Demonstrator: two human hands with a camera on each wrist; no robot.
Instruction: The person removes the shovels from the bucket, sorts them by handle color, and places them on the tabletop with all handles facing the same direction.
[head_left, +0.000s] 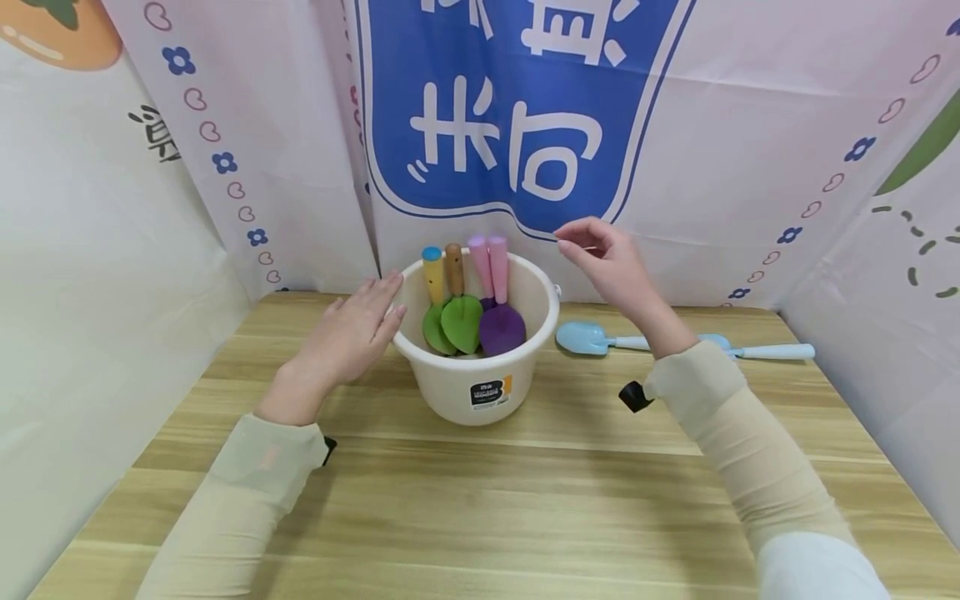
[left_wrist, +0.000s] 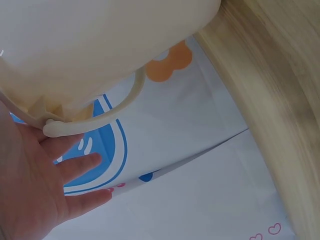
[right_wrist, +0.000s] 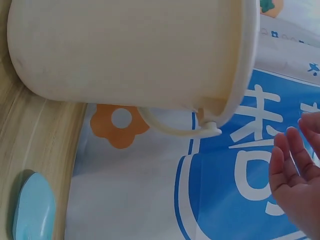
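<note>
Head view showed the white bucket mid-frame on the desk, with trowels standing inside. The left grip, fingers fairly straight and holding nothing, touched the left side of the rim; the right grip, loosely curled and empty, hung to the upper right, apart from it. The bucket seemed light, stiff and perhaps slippery; opposite rim sides looked the safest hold.

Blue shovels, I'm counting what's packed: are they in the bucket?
No, both blue shovels lie on the table beside the bucket.
</note>
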